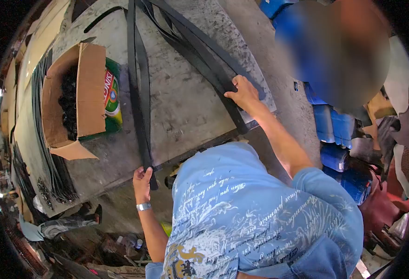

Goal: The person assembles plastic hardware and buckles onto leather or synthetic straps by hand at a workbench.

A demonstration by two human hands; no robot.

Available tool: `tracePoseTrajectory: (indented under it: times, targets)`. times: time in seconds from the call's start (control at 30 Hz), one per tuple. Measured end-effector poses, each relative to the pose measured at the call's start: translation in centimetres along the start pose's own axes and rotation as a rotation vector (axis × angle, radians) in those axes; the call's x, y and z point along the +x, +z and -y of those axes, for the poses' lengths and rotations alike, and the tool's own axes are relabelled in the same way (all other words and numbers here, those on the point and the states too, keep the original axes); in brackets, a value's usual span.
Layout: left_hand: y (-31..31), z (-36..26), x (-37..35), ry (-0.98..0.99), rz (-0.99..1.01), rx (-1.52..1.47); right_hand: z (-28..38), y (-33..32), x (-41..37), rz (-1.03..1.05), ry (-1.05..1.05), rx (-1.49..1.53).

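Note:
Long black straps (140,93) run down the grey worktable (176,116) to its near edge, where my left hand (142,183) pinches their ends. A silvery band is on my left wrist. My right hand (245,94) is closed on a second bundle of black straps (199,58), with thumb and fingers at its edge. The ends of this bundle hang down past my right hand to the table's near edge. Between the two bundles the grey table surface shows dark smudges.
An open cardboard box (90,88) with dark contents stands on the left of the table, beside a green package (113,104). Thin black cords (51,153) hang over the left side. Blue bundles (337,125) and dark red material (383,200) lie at the right.

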State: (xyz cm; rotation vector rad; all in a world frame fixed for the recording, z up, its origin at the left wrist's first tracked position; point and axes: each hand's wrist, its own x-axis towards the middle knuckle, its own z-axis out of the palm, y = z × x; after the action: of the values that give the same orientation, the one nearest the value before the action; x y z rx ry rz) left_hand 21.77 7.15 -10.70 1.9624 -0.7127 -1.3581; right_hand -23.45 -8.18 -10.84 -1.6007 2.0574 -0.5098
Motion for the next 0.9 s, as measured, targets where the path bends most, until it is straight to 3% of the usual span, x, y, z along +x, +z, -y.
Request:
tracePoseTrajectory:
  times: [0.27,0.37,0.4,0.47,0.6,0.8,0.9]
  targets:
    - [-0.2,-0.1,0.4,0.07,-0.017,0.175,1.2,-1.0,-0.3,0.109,0.112,0.099]
    - [-0.5,0.7,0.9,0.089,0.023,0.108,1.2,-1.3,-0.3,0.166,0.164,0.078]
    - [-1.5,2.9,2.4,0.147,0.043,0.124,1.0,-1.2,-0.2,0.135,0.184,0.101]
    - [-1.0,1.3,1.7,0.108,0.027,0.13,-0.4,-0.7,-0.1,0.075,0.232,0.146]
    - [-1.5,1.3,2.2,0.073,0.015,0.234,-1.7,-1.2,-0.6,-0.356,-0.142,-0.261]
    - [-2.4,-0.7,3.1,0.088,0.008,0.473,1.0,0.7,-0.3,-0.089,-0.297,-0.102]
    - [-3.3,-1.1,4.3,0.104,0.003,0.466,2.8,2.2,0.0,-0.087,-0.322,-0.082]
